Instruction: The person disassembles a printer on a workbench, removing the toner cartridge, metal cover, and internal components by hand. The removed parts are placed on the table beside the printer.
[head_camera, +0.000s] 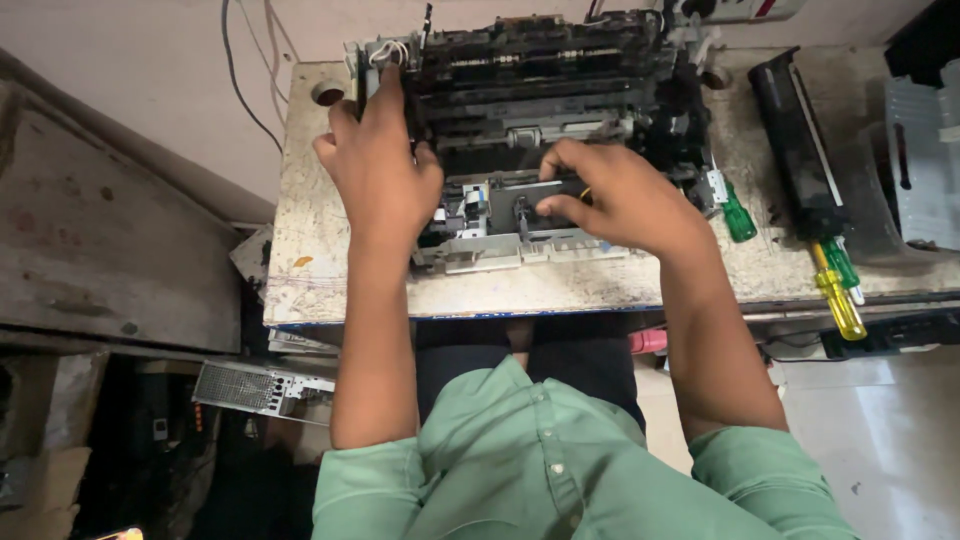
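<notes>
Black-and-grey stripped-down printer chassis (545, 120) sits at the far edge of the worn beige table (300, 270), long axis left-to-right, left hand (380, 165) clamped on its left end, right hand (615, 195) pinching a front-middle part, closer to me.

– That printer frame (540, 120)?
– Matt black plastic, with dull grey metal plates.
– The table (300, 200)?
– Rough, stained, worn top. The screwdrivers (835, 285) have glossy translucent plastic handles; the shirt (540, 460) is soft green cloth.

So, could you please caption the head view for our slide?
Both hands, left and right, grip a stripped printer on a worn table.
</notes>
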